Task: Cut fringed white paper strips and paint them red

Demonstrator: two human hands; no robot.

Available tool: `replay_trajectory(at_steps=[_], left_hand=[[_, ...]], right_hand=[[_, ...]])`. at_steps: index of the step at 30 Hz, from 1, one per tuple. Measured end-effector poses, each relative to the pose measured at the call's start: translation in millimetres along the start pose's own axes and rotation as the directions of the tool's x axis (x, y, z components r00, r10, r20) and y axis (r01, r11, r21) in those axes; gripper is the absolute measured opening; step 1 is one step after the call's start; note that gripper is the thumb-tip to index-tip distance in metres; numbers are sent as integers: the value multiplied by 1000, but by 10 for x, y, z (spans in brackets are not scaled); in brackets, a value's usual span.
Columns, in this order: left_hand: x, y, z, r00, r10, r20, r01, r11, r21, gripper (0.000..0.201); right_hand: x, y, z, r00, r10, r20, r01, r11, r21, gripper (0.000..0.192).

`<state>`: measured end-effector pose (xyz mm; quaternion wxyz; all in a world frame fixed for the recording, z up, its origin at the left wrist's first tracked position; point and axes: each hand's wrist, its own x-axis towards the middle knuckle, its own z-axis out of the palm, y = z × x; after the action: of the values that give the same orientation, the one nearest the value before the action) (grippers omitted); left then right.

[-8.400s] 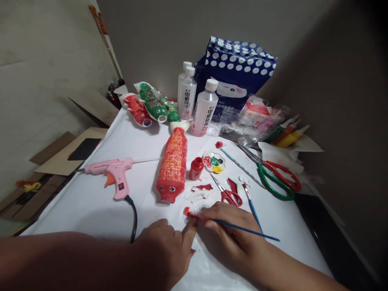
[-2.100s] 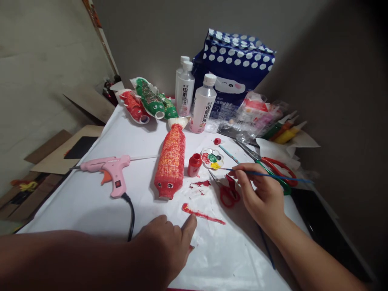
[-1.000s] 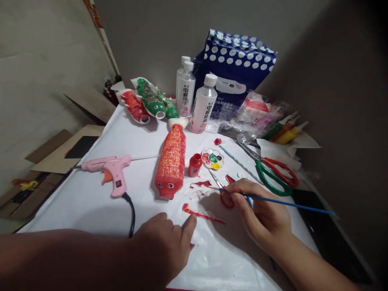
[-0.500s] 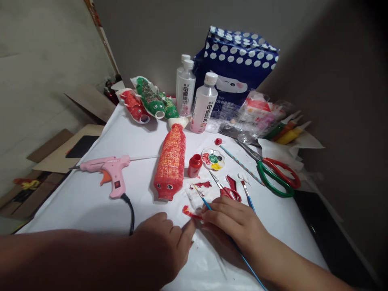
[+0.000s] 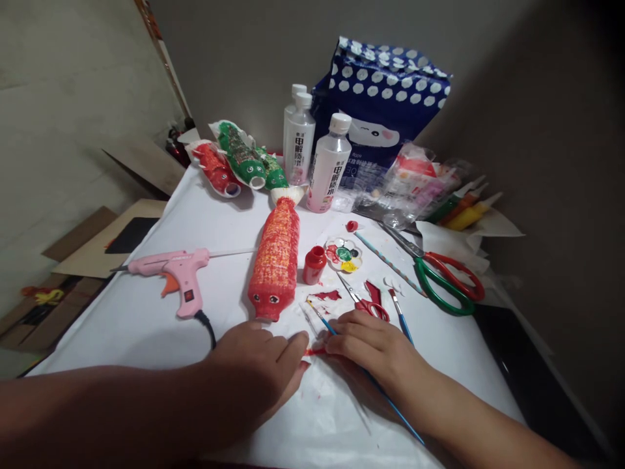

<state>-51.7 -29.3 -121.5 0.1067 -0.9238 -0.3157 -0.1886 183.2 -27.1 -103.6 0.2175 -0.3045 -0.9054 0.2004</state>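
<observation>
Fingers of the right hand are pinching a thin blue paintbrush, whose bristle end is pointing up toward the red bottle fish while its handle is trailing back under the wrist. The left hand is lying flat with fingers loosely extended, holding nothing, its fingertips pressing the white sheet right beside a red-painted strip between the two hands. Painting that strip seems to be the step in hand; the next stroke is calling for a steady, low brush. Both forearms are resting low, wrists nearly touching the sheet.
</observation>
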Motion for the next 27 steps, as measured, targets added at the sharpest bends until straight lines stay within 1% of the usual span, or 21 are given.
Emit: replay_trajectory(at_steps=[2,6,10,13,16,19,22,24,27], left_hand=[[8,-13,-8,1000,9,19,-9,1000,-17,23],[11,-29,-2,1000,9,20,-9,999,-37,24],[11,-42,23,1000,1,22,1,998,-62,21],[21,-50,43,1000,15,21,-13,997,-70,17],[34,-47,59,1000,3,-24,-4,997,-71,15],[42,-38,64,999,-3,-39,0,997,-83,12],[43,-32,66,999,0,-33,-3,997,-82,10],[43,-31,71,999,-10,-37,7,997,-73,10],[49,-35,84,1000,-3,-18,2,997,-71,12]], right_hand=[[3,5,-1,1000,-1,2,1,1000,-9,19],[4,-14,-37,1000,-11,-12,11,1000,-15,15],[-11,-24,-95,996,-50,-68,53,998,42,20],[-27,-44,-128,984,-71,-166,95,986,140,18],[-56,-89,-152,964,-18,-266,82,969,232,21],[-109,-122,-149,960,101,-260,-23,957,290,27],[-144,-125,-106,952,181,-246,-85,930,358,19],[-135,-126,-70,949,187,-255,-81,923,376,14],[-83,-141,-39,956,153,-249,-48,922,384,12]])
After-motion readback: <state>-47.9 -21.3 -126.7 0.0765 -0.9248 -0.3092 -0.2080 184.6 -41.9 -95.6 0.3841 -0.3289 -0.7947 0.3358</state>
